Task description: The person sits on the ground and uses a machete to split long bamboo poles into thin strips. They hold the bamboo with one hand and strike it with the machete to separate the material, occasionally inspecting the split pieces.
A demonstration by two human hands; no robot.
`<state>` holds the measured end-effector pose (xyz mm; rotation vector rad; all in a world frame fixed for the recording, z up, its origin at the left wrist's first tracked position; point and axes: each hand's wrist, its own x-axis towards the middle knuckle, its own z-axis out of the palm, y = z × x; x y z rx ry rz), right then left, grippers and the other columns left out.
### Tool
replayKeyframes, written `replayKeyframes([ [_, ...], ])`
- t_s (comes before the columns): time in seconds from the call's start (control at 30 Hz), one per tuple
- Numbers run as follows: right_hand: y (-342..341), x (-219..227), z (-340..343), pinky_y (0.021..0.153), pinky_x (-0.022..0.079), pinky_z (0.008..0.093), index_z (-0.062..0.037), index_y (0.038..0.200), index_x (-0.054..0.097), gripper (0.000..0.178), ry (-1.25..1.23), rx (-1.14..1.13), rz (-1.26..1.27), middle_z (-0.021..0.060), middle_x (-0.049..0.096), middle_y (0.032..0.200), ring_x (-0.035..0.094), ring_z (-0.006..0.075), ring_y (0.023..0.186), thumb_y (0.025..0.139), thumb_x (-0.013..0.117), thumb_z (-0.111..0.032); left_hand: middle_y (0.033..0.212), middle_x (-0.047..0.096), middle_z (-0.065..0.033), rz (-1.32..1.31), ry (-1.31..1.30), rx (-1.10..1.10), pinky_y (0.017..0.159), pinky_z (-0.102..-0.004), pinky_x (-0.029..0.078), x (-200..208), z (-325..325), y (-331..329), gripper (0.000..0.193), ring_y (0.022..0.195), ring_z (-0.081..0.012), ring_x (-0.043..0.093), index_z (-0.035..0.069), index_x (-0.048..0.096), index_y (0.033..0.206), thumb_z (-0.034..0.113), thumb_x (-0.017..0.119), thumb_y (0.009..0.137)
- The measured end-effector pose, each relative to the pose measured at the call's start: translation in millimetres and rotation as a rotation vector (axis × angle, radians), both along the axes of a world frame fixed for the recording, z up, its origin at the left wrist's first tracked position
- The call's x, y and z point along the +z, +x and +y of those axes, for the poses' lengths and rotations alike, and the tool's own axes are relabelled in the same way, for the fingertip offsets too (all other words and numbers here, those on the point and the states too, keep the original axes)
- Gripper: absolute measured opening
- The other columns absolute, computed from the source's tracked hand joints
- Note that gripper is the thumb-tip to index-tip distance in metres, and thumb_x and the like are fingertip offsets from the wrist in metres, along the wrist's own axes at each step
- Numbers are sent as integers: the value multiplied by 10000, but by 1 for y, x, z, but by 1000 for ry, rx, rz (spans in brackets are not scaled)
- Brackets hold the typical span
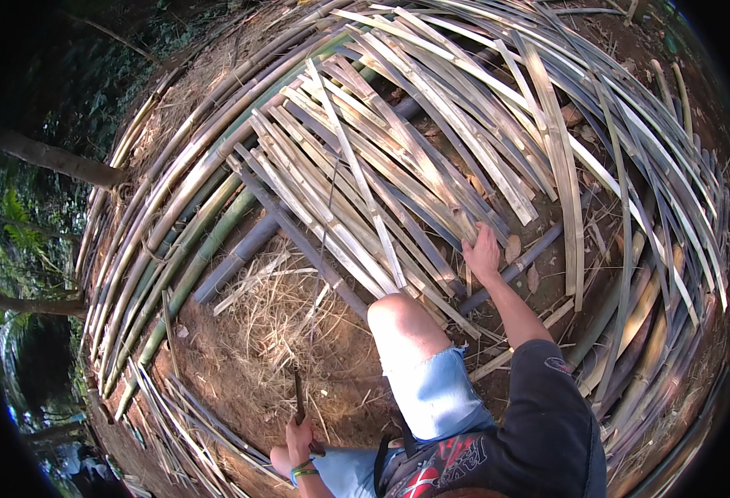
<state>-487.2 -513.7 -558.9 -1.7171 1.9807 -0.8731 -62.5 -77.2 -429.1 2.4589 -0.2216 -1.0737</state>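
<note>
My left hand (299,438), low in the view by my bent knee, is closed round the handle of what looks like a machete (300,397). Its dark, narrow blade points away from me over pale shavings (278,311). To the right, my right hand (484,253) reaches past my other knee. Its fingers close on the near end of a split bamboo strip (461,217), and the palm side is hidden. That strip lies among many pale split bamboo strips (332,220) spread side by side across dark poles.
Whole bamboo poles (216,232) are stacked along the left. Longer thin strips (630,158) pile up at the far right, above thicker poles (630,324). More thin strips (191,427) lie at lower left. Tree trunks (58,159) stand at the left edge. A crosswise pole (518,264) lies beside my right hand.
</note>
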Motion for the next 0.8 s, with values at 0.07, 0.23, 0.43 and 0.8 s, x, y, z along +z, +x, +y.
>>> replayKeyframes([
  [0.07, 7, 3, 5, 970, 453, 463, 31, 1254, 505, 551, 139, 43, -23, 260, 598, 1180, 557, 415, 1150, 812, 729, -208, 589, 511, -40, 17, 0, -6, 398, -317, 420, -1, 0, 2, 177, 443, -155, 510, 20, 532, 908, 176, 616, 917],
  [0.23, 22, 7, 12, 874, 511, 431, 72, 1188, 576, 508, 110, 133, -153, 257, 677, 1027, 669, 368, 969, 868, 692, -305, 610, 549, -66, -68, -22, -90, 413, -328, 430, -35, 25, 19, 222, 452, -174, 536, -4, 543, 895, 200, 630, 907],
  [0.43, 56, 70, 49, 529, 487, 347, 50, 918, 632, 343, 130, 180, -331, 109, 650, 631, 637, 196, 548, 894, 683, -289, 641, 593, -104, -36, -92, -10, 443, -340, 459, -31, 42, 9, 267, 488, -195, 582, -37, 586, 904, 224, 638, 882],
  [0.8, 127, 154, 137, 487, 454, 267, 5, 931, 594, 193, 275, 386, -700, 29, 612, 662, 573, 87, 547, 936, 638, -182, 623, 547, -79, 25, -201, -10, 391, -327, 430, -33, 51, 9, 249, 442, -181, 531, -33, 534, 899, 200, 622, 900],
])
